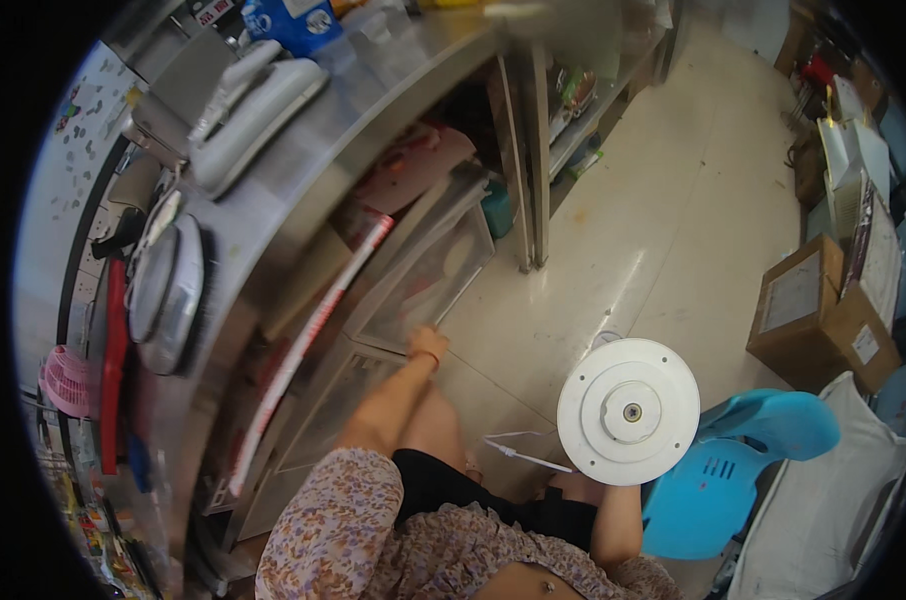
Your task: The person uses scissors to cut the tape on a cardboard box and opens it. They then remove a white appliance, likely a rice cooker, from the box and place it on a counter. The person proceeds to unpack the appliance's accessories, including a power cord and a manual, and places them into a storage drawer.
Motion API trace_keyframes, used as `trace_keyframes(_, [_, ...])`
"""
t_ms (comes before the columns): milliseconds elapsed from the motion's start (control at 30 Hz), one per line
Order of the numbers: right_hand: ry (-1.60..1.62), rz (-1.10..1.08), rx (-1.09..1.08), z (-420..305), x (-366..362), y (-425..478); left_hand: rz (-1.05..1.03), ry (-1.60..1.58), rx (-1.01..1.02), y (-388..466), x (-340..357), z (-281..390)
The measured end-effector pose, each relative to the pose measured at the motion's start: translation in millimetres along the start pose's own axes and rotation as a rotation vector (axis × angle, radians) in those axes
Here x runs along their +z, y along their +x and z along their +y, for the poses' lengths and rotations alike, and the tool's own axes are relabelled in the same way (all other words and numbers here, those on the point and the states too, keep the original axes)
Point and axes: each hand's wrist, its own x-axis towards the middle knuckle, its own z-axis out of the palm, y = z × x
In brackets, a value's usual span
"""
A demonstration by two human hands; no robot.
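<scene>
My left hand (427,345), with a red band at its wrist, is curled around the front edge of a translucent plastic drawer (423,277) under the metal counter. The drawer stands pulled out, and pale and reddish things show through it. On my right, a round white disc-shaped fixture (595,420) with a central screw and small holes faces up above the floor. My right forearm runs up to its lower edge; my right hand is hidden behind it. A thin white cable (528,454) with a small connector lies left of the disc.
A stainless steel counter (273,202) curves along the left, bearing a grey-white appliance (258,120). Beneath it leans a long red-and-white strip (310,352). Metal posts (528,165) stand ahead. At right are a blue plastic chair (700,495), a cardboard box (798,300) and a white cloth (813,517).
</scene>
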Motion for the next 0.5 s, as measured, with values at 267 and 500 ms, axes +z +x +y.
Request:
trace_keyframes(267, [0.037, 0.061, -0.07, 24.3, -65.4, 53.4, -0.159, -1.107, -0.771, 87.5, 59.4, -33.2])
trace_keyframes(500, [-0.066, 0.065, -0.054, 38.5, -86.7, 27.4, -0.195, -1.564, -1.029, 148.3, 180.7, -132.3])
